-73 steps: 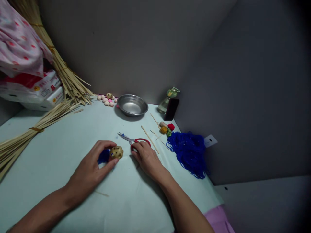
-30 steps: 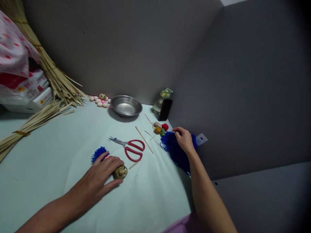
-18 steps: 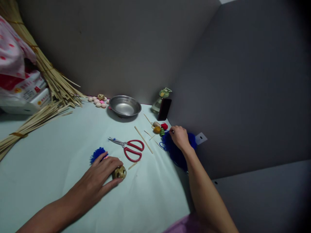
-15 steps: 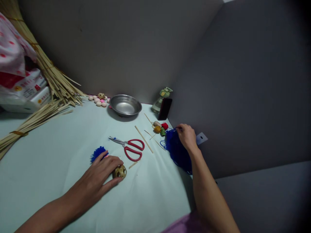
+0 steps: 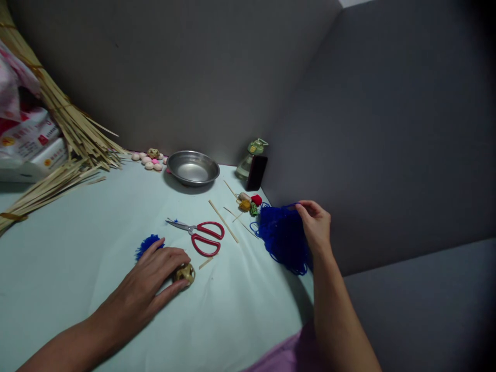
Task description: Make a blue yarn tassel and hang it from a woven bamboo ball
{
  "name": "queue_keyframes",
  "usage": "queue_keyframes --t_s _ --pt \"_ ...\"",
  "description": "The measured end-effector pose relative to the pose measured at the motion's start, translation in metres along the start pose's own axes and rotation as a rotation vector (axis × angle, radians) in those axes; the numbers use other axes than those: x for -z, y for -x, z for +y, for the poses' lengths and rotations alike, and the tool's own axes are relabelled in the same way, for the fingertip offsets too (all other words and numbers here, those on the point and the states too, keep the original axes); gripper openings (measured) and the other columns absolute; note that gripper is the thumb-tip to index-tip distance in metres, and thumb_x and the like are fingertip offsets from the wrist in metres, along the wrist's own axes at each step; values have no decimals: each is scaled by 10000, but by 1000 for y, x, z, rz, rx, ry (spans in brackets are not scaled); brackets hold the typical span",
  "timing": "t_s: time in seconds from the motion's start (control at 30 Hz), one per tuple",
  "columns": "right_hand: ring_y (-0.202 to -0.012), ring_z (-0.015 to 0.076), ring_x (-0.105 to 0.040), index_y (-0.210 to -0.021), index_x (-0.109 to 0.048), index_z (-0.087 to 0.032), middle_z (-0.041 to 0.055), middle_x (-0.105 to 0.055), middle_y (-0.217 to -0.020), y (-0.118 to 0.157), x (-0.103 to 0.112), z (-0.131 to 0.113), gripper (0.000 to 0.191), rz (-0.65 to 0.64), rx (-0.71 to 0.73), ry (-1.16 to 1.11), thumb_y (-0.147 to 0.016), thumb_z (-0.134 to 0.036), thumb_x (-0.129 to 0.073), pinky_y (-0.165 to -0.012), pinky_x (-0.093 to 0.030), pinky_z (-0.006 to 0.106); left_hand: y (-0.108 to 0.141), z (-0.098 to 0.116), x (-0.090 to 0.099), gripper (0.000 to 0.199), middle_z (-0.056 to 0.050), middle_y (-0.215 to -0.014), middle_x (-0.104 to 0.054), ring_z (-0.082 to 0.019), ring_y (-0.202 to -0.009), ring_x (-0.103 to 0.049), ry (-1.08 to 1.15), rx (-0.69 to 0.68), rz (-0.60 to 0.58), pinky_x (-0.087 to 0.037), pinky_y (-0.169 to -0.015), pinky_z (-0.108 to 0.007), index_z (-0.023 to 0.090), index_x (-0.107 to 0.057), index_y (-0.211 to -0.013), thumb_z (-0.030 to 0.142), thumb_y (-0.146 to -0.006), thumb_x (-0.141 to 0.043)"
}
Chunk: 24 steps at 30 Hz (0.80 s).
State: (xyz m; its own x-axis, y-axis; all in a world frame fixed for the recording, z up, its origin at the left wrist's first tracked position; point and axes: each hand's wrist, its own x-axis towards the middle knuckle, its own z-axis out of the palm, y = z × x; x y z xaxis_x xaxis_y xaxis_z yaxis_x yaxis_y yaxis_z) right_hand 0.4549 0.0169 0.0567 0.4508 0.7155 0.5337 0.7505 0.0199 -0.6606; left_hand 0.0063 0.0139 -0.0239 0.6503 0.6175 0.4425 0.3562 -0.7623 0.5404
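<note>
My left hand (image 5: 153,276) rests on the cloth with thumb and fingers curved around a small woven bamboo ball (image 5: 187,273). Beside its fingertips lies a fluffy blue yarn tuft (image 5: 145,247), partly covered by the hand. At the right, my right hand (image 5: 318,227) pinches a strand pulled from a large heap of blue yarn (image 5: 279,232); the strand stretches between fingertips and heap. Red-handled scissors (image 5: 208,224) lie slightly open between the hands, a blue scrap by the blades.
Thin bamboo strips (image 5: 223,222) and small yarn balls (image 5: 245,205) lie near the heap. Behind stand a steel bowl (image 5: 192,168), a phone (image 5: 256,173) and a green-topped bottle (image 5: 245,168). Egg-like pieces (image 5: 149,165), bamboo bundles (image 5: 81,124) and tissue packs (image 5: 34,137) are at left.
My right hand has moved right, away from the blue heap, drawing a strand taut. The left hand stays on the ball. The whole view has shifted slightly.
</note>
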Motion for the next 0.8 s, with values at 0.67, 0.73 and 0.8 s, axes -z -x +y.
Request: queue_keyframes --t_s 0.67,0.73,0.8 --pt "-917 276 -692 -1245 -680 -154 116 -749 -1046 15 14 -6 458 -15 -60 351 -821 -309 -599 -890 -544 416 1 2 5 243 -28 -1228 -775 -271 -1150 -735 2 14 113 -429 -1213 -605 323 -608 -1270 346 -1031 -569" --pt "-831 240 -674 -1131 -711 -146 89 -740 -950 6 27 -17 406 137 -68 124 -797 -366 -636 -843 -543 384 0 2 5 238 -31 -1221 -780 -280 -1143 -740 2 10 124 -440 -1202 -611 324 -617 -1261 356 -1031 -562" --pt "-769 206 -650 -998 -722 -162 54 -722 -876 0 36 -27 333 213 -112 -97 -763 -394 -680 -807 -537 355 0 1 5 244 -34 -1226 -781 -292 -1158 -735 -4 12 137 -448 -1193 -618 323 -627 -1258 372 -1027 -564"
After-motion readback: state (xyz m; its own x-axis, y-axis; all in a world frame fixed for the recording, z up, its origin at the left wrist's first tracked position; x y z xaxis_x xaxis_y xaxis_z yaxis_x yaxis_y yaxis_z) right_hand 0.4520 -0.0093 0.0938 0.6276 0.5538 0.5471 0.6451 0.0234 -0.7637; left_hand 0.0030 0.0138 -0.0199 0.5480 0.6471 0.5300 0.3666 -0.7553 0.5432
